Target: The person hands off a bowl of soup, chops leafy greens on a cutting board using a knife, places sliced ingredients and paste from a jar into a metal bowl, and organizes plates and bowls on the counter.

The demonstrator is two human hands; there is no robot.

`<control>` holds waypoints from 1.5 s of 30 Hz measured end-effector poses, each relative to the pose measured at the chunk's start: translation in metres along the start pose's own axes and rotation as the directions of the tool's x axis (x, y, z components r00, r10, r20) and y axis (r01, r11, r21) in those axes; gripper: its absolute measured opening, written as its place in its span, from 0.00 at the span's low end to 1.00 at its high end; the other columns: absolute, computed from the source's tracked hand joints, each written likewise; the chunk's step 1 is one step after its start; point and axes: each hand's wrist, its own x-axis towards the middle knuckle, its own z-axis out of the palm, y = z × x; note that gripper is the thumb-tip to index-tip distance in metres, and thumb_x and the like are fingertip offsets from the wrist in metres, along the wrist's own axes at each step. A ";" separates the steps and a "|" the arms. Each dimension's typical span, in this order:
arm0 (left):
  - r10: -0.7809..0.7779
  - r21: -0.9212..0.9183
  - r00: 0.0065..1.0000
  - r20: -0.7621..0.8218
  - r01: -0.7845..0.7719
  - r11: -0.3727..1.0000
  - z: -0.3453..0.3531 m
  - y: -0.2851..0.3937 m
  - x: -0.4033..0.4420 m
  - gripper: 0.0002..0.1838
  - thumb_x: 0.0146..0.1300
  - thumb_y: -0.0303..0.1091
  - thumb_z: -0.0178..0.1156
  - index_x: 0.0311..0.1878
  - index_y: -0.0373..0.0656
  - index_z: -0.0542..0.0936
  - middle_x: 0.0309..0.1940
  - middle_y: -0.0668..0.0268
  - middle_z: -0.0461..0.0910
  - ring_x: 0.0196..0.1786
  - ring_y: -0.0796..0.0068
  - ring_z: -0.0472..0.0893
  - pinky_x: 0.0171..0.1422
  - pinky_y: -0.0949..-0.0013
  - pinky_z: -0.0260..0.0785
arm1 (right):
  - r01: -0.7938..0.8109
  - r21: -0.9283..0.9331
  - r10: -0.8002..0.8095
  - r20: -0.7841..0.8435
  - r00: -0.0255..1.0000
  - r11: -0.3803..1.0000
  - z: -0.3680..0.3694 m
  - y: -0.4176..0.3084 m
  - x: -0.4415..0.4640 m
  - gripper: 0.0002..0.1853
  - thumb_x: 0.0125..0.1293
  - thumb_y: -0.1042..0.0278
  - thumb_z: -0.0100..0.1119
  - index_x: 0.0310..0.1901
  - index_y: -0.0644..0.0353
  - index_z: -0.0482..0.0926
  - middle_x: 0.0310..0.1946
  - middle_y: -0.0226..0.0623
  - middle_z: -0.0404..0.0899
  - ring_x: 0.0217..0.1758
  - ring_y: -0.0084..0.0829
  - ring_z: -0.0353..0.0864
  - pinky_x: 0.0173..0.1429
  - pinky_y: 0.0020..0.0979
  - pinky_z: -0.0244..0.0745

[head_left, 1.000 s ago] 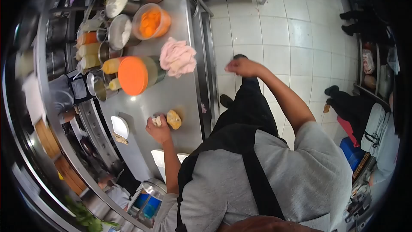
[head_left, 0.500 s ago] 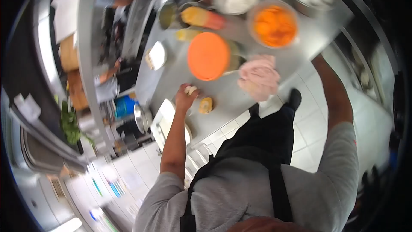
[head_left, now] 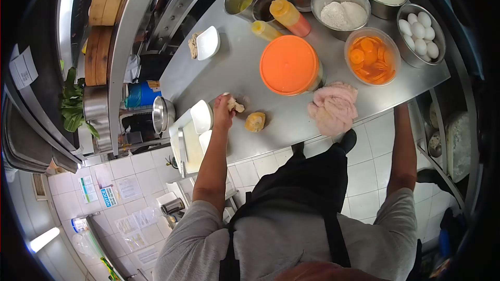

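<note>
My left hand (head_left: 223, 113) is closed around a pale, lumpy piece of food (head_left: 236, 105) over the steel table. Just to its right lies a yellow-brown lump (head_left: 255, 122), apart from my fingers. Two white dishes (head_left: 201, 116) and a knife (head_left: 182, 147) on a pale board are close to my left wrist. The forearm of my right arm (head_left: 403, 148) reaches to the table's front edge, where the hand is hidden. The pink cloth (head_left: 334, 108) lies near that edge, beside a tub with an orange lid (head_left: 289, 65).
On the steel table (head_left: 239, 75) stand a tub of sliced carrots (head_left: 372, 56), a bowl of eggs (head_left: 420, 34), bowls of white powder (head_left: 344, 14) and squeeze bottles (head_left: 290, 17). Another white dish (head_left: 208, 42) sits at the back left. Metal bowls (head_left: 160, 114) stand beyond the left end.
The view has turned, bringing the table across the front. My right hand, earlier seen over the floor, has gone out of sight at the table edge. My left hand still holds the pale piece.
</note>
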 end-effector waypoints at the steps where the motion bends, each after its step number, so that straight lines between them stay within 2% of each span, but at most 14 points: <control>1: -0.023 -0.213 0.997 0.070 0.038 0.976 -0.006 -0.008 0.008 0.16 0.70 0.46 0.68 0.55 0.57 0.76 0.38 0.73 0.82 0.35 0.76 0.84 0.30 0.73 0.67 | 0.000 0.025 0.000 -0.014 1.000 1.000 -0.003 0.000 0.001 0.26 0.76 0.49 0.63 0.66 0.60 0.83 0.55 0.49 0.86 0.58 0.45 0.83 0.63 0.43 0.79; 3: -0.066 -0.239 0.993 0.099 0.088 0.967 -0.017 -0.020 0.026 0.15 0.71 0.47 0.69 0.53 0.58 0.75 0.38 0.73 0.81 0.34 0.76 0.85 0.29 0.73 0.67 | 0.002 0.066 0.001 -0.048 0.999 0.998 -0.009 -0.005 -0.002 0.26 0.76 0.49 0.63 0.65 0.61 0.83 0.55 0.49 0.86 0.57 0.43 0.83 0.62 0.42 0.79; 11: 0.290 0.142 0.955 0.066 -0.296 0.944 -0.002 -0.004 -0.007 0.30 0.65 0.43 0.76 0.65 0.47 0.75 0.45 0.67 0.83 0.39 0.80 0.81 0.36 0.72 0.74 | 0.000 0.263 0.030 -0.113 0.993 0.965 -0.014 -0.013 -0.006 0.25 0.77 0.50 0.63 0.64 0.62 0.83 0.51 0.49 0.88 0.54 0.39 0.85 0.59 0.39 0.80; 20: 0.107 -0.036 0.994 0.036 -0.105 0.994 -0.007 0.019 -0.018 0.26 0.68 0.47 0.72 0.64 0.54 0.72 0.45 0.71 0.84 0.39 0.77 0.86 0.36 0.74 0.69 | 0.082 0.632 -0.063 -0.054 0.997 0.771 -0.024 0.049 -0.040 0.24 0.77 0.51 0.62 0.62 0.64 0.84 0.47 0.48 0.89 0.49 0.33 0.86 0.55 0.35 0.81; 23: 0.097 -0.148 0.994 0.057 -0.087 0.985 -0.020 0.036 -0.018 0.26 0.69 0.46 0.71 0.64 0.54 0.72 0.45 0.71 0.84 0.39 0.77 0.85 0.37 0.74 0.69 | 0.354 0.204 -0.373 0.064 0.926 0.913 -0.098 0.037 -0.140 0.14 0.74 0.60 0.65 0.41 0.67 0.84 0.26 0.46 0.76 0.34 0.21 0.71 0.41 0.38 0.72; 26: 0.145 -0.239 0.979 0.146 -0.108 0.965 -0.036 0.059 -0.020 0.24 0.71 0.45 0.70 0.64 0.53 0.73 0.45 0.72 0.83 0.40 0.77 0.85 0.38 0.74 0.69 | 0.302 -0.045 -0.248 0.463 0.851 0.952 -0.169 0.003 -0.248 0.08 0.62 0.69 0.67 0.36 0.65 0.86 0.26 0.49 0.82 0.30 0.36 0.81 0.42 0.40 0.76; 28: 0.188 -0.283 0.954 0.234 -0.118 0.952 -0.037 0.081 -0.028 0.22 0.72 0.43 0.69 0.64 0.53 0.73 0.45 0.72 0.83 0.40 0.77 0.85 0.38 0.74 0.69 | 0.257 -0.026 -0.191 0.598 0.778 0.966 -0.209 -0.045 -0.322 0.09 0.58 0.72 0.68 0.39 0.66 0.90 0.28 0.41 0.88 0.34 0.31 0.86 0.45 0.37 0.79; 30: 0.327 -0.238 0.859 0.394 -0.248 0.939 -0.041 0.105 -0.057 0.21 0.75 0.39 0.67 0.66 0.51 0.74 0.48 0.72 0.84 0.41 0.78 0.84 0.42 0.75 0.70 | 0.249 0.097 -0.244 0.703 0.668 0.964 -0.243 -0.125 -0.392 0.09 0.58 0.72 0.72 0.39 0.67 0.90 0.29 0.42 0.89 0.35 0.32 0.86 0.46 0.36 0.80; 33: 0.493 -0.169 0.654 0.575 -0.494 0.853 -0.051 0.138 -0.111 0.23 0.74 0.35 0.67 0.69 0.49 0.75 0.52 0.72 0.83 0.46 0.79 0.84 0.48 0.74 0.74 | 0.629 0.190 -0.591 0.613 0.524 0.754 -0.237 -0.210 -0.465 0.08 0.62 0.66 0.75 0.40 0.59 0.91 0.34 0.44 0.88 0.41 0.50 0.86 0.50 0.47 0.79; 37: 0.494 -0.128 0.225 0.840 -0.802 0.584 -0.083 0.147 -0.145 0.40 0.64 0.32 0.77 0.79 0.43 0.72 0.64 0.61 0.82 0.67 0.68 0.81 0.73 0.62 0.73 | 0.922 0.167 -0.898 0.338 0.280 0.350 -0.178 -0.284 -0.527 0.04 0.62 0.68 0.69 0.37 0.55 0.88 0.39 0.32 0.84 0.53 0.43 0.82 0.66 0.45 0.73; 39: 0.617 -0.082 0.172 0.768 -0.929 0.361 -0.111 0.146 -0.149 0.43 0.63 0.33 0.78 0.80 0.43 0.71 0.71 0.57 0.79 0.74 0.65 0.77 0.77 0.56 0.69 | 0.926 0.267 -0.958 0.179 0.225 0.268 -0.142 -0.312 -0.549 0.03 0.59 0.68 0.68 0.34 0.53 0.88 0.33 0.29 0.80 0.50 0.37 0.80 0.69 0.44 0.72; 43: 0.700 -0.025 0.573 0.425 -0.766 0.642 -0.197 0.098 -0.088 0.40 0.75 0.48 0.70 0.82 0.44 0.66 0.75 0.49 0.73 0.75 0.56 0.76 0.75 0.55 0.71 | 0.969 0.178 -0.978 0.152 0.142 0.168 -0.094 -0.342 -0.592 0.03 0.57 0.66 0.68 0.32 0.51 0.87 0.31 0.24 0.79 0.51 0.34 0.79 0.70 0.45 0.72; 44: 0.709 -0.020 0.573 0.411 -0.772 0.635 -0.210 0.079 -0.087 0.40 0.75 0.48 0.70 0.82 0.44 0.66 0.75 0.49 0.73 0.75 0.56 0.76 0.75 0.55 0.71 | 0.976 0.150 -0.979 0.159 0.132 0.156 -0.093 -0.339 -0.600 0.04 0.57 0.65 0.68 0.34 0.51 0.88 0.33 0.24 0.80 0.53 0.34 0.79 0.73 0.46 0.71; 45: 0.509 -0.056 0.748 0.425 -0.539 0.840 -0.227 0.059 -0.079 0.37 0.78 0.52 0.66 0.81 0.45 0.66 0.74 0.50 0.74 0.72 0.56 0.78 0.72 0.56 0.73 | 0.977 0.166 -0.982 0.155 0.106 0.132 -0.088 -0.341 -0.610 0.04 0.57 0.65 0.68 0.34 0.51 0.88 0.33 0.24 0.80 0.53 0.34 0.79 0.73 0.46 0.71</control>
